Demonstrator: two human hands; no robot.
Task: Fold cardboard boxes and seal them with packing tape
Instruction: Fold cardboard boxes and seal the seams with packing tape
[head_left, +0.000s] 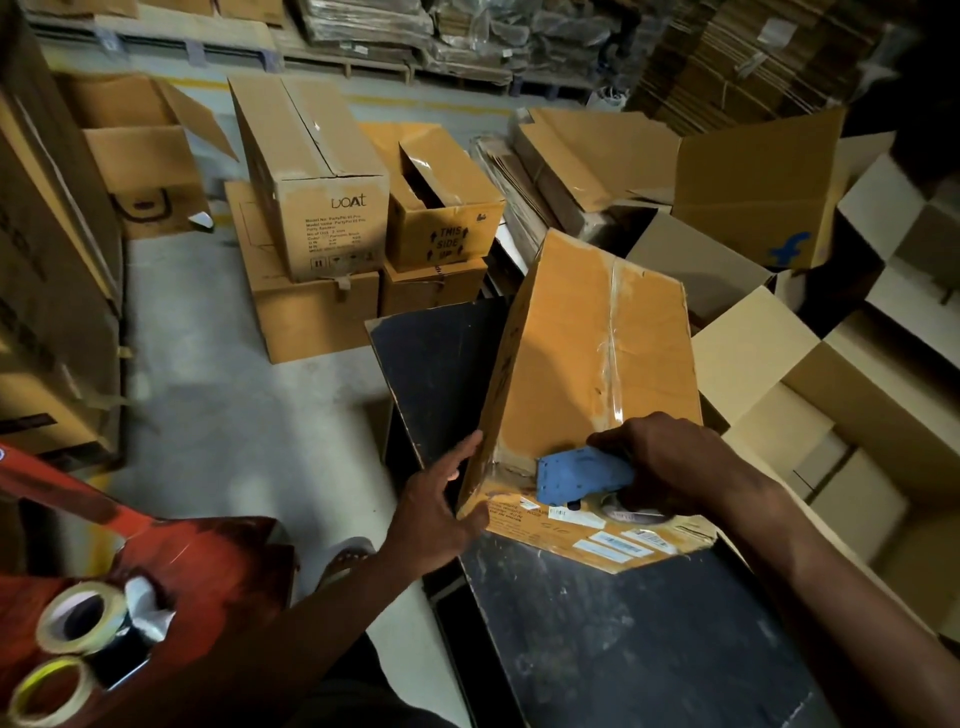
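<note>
Dark tabletop: its far edge is hidden behind the cardboard box, its near edge cut off by the frame. The box sits on it, tilted, clear tape along the top seam; label print on the near face is too blurred to read. Your left hand lies flat against the box's left corner, fingers straight. Your right hand has its grip closed round the blue tape dispenser, pressed on the near top edge; the handle and most of the roll are covered. Spare tape rolls lower left.
</note>
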